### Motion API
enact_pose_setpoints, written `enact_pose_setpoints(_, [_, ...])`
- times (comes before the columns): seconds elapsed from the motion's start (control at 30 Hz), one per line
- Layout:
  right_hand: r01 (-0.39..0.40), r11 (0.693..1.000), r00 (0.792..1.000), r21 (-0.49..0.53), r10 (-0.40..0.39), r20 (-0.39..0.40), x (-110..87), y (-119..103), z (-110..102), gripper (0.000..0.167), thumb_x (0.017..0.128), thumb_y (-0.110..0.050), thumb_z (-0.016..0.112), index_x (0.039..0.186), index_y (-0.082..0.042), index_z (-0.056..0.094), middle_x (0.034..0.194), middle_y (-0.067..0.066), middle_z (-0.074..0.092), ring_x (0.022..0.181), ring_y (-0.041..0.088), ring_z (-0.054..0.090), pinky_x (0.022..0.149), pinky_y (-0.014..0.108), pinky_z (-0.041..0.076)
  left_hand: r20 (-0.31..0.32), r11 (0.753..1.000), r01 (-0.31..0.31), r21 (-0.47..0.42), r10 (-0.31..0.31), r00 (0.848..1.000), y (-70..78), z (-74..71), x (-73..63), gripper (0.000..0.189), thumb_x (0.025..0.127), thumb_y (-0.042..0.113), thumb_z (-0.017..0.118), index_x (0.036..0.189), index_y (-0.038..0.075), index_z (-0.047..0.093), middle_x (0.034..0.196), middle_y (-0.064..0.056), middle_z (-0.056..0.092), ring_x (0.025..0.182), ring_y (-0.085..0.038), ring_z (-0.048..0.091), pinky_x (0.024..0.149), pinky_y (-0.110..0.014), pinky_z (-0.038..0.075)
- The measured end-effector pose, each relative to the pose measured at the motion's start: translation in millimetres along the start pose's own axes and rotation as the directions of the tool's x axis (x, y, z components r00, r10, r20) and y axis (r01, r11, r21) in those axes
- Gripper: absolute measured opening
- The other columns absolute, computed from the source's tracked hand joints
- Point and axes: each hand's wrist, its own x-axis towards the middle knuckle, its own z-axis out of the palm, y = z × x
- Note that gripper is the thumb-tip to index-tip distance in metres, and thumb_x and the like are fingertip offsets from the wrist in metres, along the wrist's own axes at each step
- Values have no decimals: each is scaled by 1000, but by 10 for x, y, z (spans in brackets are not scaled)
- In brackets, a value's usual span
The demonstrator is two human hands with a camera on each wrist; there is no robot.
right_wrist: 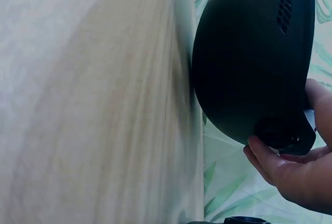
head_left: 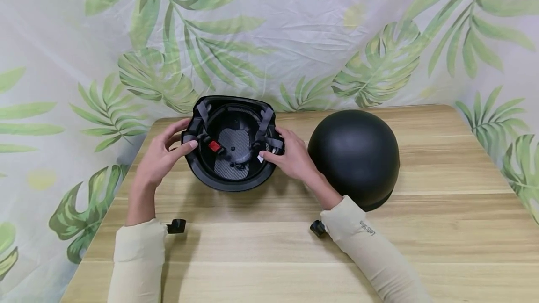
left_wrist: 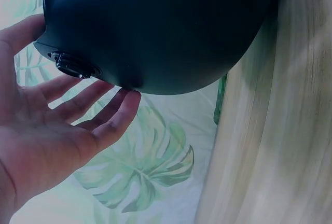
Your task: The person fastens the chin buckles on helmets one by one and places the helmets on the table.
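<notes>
A black helmet [head_left: 248,183] is tipped so its hollow inside faces the head camera, showing grey straps, a red buckle [head_left: 214,146] and a ribbed pad. My left hand [head_left: 162,158] grips its left rim, thumb on the edge and fingers behind the shell. On the opposite rim my right hand [head_left: 292,153] holds on, its thumb over the inner edge near a small white tag [head_left: 260,158]. In the left wrist view the fingertips touch the smooth shell [left_wrist: 166,37] below a black side fitting [left_wrist: 75,66]. The right wrist view shows fingers under the shell [right_wrist: 249,63] and a slotted vent.
A second black helmet [head_left: 353,155] rests dome up on the wooden table [head_left: 455,228], right beside my right forearm. Behind the table's back edge hangs a leaf-patterned cloth [head_left: 303,27]. Small black camera mounts [head_left: 176,226] stick out from both sleeves.
</notes>
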Motion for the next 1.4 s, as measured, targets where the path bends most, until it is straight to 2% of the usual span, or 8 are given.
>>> enact_pose_setpoints(0.13, [-55, 992, 997, 114, 49, 56, -1, -2, -50, 83, 99, -45, 74, 166, -15, 35, 171, 8, 39, 154, 34, 45, 121, 53, 45, 14, 994, -45, -103, 47, 999, -34, 12, 6, 62, 107, 19, 62, 165, 16, 41, 165, -12, 42, 124, -3, 57, 90, -12, 51])
enact_pose_setpoints(0.37, [-155, 933, 977, 326, 97, 189, -21, -59, -236, 71, 105, -24, 65, 167, -15, 33, 172, 6, 35, 157, 31, 40, 118, 51, 48, 51, 924, -9, -382, 31, 998, -85, 57, 42, 59, 107, 11, 59, 162, 5, 40, 158, -9, 41, 110, -6, 63, 82, -20, 59])
enact_pose_setpoints(0.6, [-149, 926, 966, 347, 61, 252, -39, -91, -372, 74, 103, -14, 66, 168, -12, 30, 174, 7, 31, 159, 33, 36, 120, 51, 47, 61, 952, 22, -305, -3, 998, -63, 45, 42, 61, 107, 14, 60, 164, 7, 39, 165, -16, 36, 116, -7, 61, 84, -19, 59])
enact_pose_setpoints(0.8, [-84, 969, 991, 232, 57, 121, -36, -48, -239, 63, 104, -14, 68, 162, -13, 44, 169, 12, 40, 152, 37, 47, 115, 50, 51, 6, 974, -67, -216, 70, 998, -31, 20, 4, 59, 106, 13, 61, 162, 11, 44, 166, -12, 41, 125, -6, 59, 94, -14, 52])
enact_pose_setpoints(1.0, [-70, 991, 997, 118, 68, 23, -32, -56, -134, 54, 104, -18, 70, 155, -10, 53, 157, 14, 53, 138, 34, 61, 107, 45, 57, 0, 964, -145, -225, 149, 989, -27, -6, -10, 59, 105, 9, 59, 162, 11, 45, 167, -6, 41, 141, -17, 45, 101, -14, 45])
enact_pose_setpoints(1.13, [-75, 992, 997, 99, 78, -20, -32, -63, -116, 50, 103, -19, 72, 150, -9, 58, 151, 14, 58, 131, 32, 66, 102, 43, 60, 11, 930, -173, -324, 186, 982, -83, 9, 14, 59, 106, 6, 53, 163, 7, 41, 165, -7, 42, 140, -15, 49, 103, -16, 46])
enact_pose_setpoints(1.3, [-77, 993, 995, 88, 83, -55, -42, -74, -105, 45, 101, -20, 74, 143, -8, 64, 147, 14, 60, 127, 32, 69, 99, 43, 61, 30, 843, -169, -511, 214, 976, -161, 71, 66, 60, 108, 2, 42, 167, 6, 33, 164, -8, 42, 132, -11, 58, 100, -22, 53])
enact_pose_setpoints(1.4, [-81, 991, 994, 109, 88, -62, -61, -69, -88, 46, 100, -20, 75, 143, -7, 65, 148, 16, 58, 125, 32, 71, 99, 41, 62, 19, 818, -169, -550, 215, 977, -182, 105, 84, 59, 109, 2, 41, 167, 7, 32, 161, -4, 47, 125, -9, 64, 94, -24, 57])
